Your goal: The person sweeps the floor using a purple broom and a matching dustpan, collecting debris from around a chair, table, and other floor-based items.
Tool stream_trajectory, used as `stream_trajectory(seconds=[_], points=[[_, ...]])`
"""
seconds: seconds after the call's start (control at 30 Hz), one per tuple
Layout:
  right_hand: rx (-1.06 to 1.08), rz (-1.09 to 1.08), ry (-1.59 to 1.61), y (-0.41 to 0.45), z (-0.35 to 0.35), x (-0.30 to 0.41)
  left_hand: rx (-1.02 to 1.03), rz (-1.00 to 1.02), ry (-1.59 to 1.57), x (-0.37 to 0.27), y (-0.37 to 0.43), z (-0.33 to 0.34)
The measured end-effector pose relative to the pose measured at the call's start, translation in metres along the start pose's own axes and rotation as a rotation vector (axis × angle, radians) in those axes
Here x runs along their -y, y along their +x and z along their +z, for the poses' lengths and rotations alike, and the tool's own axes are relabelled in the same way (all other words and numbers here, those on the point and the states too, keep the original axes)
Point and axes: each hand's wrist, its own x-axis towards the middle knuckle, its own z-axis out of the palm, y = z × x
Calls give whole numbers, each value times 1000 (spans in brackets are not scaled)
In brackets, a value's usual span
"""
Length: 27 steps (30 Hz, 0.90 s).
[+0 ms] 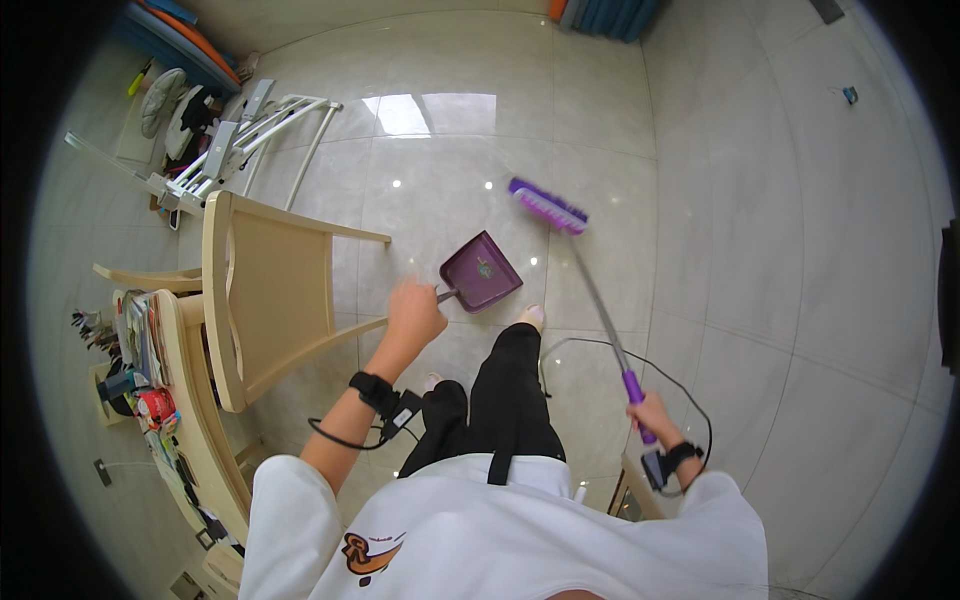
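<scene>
My left hand (417, 311) is closed around the handle of a dark purple dustpan (495, 289). The pan lies to the right of that hand over the tiled floor, with a small sticker or bit of debris on its inner face. In my right hand (652, 418) is the purple grip of a push broom. Its grey pole (596, 292) slants up and left to a purple broom head (549, 205), which is slightly blurred. The head is beyond the dustpan and to its right, apart from it. Whether its bristles touch the floor I cannot tell.
A cream wooden chair (281, 300) stands at the left beside a desk (199, 390) loaded with books and small items. Behind it is a white metal folding frame (262, 139). A pale tiled wall (750, 225) rises on the right. Blue curtains (611, 19) hang at the far side.
</scene>
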Motion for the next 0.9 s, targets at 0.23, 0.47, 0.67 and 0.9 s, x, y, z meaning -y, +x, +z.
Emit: stream_trajectory(seconds=[0.23, 0.47, 0.67, 0.9], points=[[-204, -68, 56, 249, -70, 107, 60, -143, 5, -15, -13, -2], [-288, -37, 26, 311, -4, 173, 58, -124, 17, -22, 2, -4], [-283, -256, -433, 216, 68, 33, 61, -169, -7, -24, 13, -6], [56, -85, -470, -11, 65, -69, -45, -98, -72, -13, 14, -7]])
